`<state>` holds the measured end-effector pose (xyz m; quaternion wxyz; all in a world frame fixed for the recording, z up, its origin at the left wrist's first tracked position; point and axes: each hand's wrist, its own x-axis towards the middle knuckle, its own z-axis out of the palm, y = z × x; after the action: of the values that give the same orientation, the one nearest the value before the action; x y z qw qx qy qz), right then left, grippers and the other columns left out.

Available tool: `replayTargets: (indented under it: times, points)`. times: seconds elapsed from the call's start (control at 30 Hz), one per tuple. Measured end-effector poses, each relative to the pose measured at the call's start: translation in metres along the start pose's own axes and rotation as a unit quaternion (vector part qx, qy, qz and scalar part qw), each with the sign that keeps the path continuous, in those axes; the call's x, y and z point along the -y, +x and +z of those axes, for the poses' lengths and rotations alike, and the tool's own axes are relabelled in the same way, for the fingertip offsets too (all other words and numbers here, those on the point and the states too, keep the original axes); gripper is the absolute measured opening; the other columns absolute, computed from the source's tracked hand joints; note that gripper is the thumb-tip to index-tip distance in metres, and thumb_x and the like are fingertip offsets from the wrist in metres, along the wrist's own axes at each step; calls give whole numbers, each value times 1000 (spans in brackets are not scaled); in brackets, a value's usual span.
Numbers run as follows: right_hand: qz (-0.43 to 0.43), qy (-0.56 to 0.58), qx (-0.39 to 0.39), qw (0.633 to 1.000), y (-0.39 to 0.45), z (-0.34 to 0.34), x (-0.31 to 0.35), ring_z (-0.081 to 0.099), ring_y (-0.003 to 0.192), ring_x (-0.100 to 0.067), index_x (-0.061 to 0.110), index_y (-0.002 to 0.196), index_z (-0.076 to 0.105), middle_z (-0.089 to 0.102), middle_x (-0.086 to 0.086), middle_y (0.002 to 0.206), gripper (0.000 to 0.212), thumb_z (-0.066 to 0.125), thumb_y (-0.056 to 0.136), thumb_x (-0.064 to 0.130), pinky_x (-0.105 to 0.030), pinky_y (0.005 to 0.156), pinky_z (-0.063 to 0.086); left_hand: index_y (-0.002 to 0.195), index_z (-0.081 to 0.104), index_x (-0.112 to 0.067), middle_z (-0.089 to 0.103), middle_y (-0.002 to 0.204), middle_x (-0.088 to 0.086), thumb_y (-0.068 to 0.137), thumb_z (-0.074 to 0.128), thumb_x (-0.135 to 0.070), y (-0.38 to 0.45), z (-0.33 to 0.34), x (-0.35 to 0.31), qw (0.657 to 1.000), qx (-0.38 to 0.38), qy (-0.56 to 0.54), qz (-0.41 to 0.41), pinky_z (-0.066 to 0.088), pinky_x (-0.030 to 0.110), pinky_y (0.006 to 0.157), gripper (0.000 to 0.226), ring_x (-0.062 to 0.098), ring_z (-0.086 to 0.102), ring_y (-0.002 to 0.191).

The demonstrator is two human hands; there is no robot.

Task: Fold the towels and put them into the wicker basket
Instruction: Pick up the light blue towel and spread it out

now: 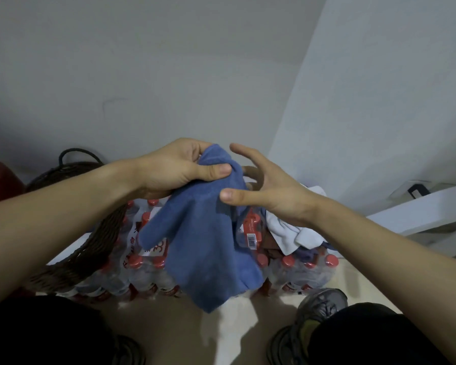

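A blue towel (206, 246) hangs in the air in front of me, bunched at its top. My left hand (174, 167) grips that top edge, thumb pressed over the cloth. My right hand (263, 180) is spread beside it with fingers straight, its thumb touching the towel's right side. The dark wicker basket (90, 238) sits at the left, partly behind my left forearm, on packs of bottled water. A white towel (290, 230) lies crumpled at the right on the packs, with a bit of purple cloth (308, 252) beneath it.
Shrink-wrapped packs of red-capped water bottles (148, 272) fill the floor ahead. White walls meet in a corner behind them. A white shelf or ledge (419, 209) juts in at the right. My knees and shoes (319, 301) are at the bottom.
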<state>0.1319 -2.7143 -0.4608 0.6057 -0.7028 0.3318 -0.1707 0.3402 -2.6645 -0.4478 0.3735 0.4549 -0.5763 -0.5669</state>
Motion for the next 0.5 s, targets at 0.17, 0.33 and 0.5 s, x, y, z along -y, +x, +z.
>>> replayTargets:
  times: [0.17, 0.33, 0.5]
  points:
    - [-35, -14, -44, 998, 3, 8, 4, 71, 98, -22, 11, 112, 66, 69, -17, 113, 33, 78, 82, 13, -41, 85, 59, 98, 73, -17, 74, 100, 8, 79, 75, -36, -1, -2, 0, 996, -5, 88, -5, 57, 31, 79, 27, 23, 71, 94]
    - [-4, 68, -109, 992, 7, 4, 5, 64, 72, -17, 9, 93, 60, 65, -7, 85, 7, 65, 93, 13, -25, 53, 53, 87, 74, -25, 76, 90, 0, 67, 84, -45, -11, -14, 7, 964, 69, 225, -121, 55, 25, 69, 30, 17, 73, 85]
    - [66, 211, -172, 960, 11, -1, 8, 63, 89, -32, -7, 112, 64, 68, -25, 101, 32, 66, 90, 16, -48, 89, 53, 87, 77, -16, 76, 94, 4, 71, 81, -33, -15, -25, 13, 962, 65, 187, -187, 56, 23, 67, 24, 20, 73, 87]
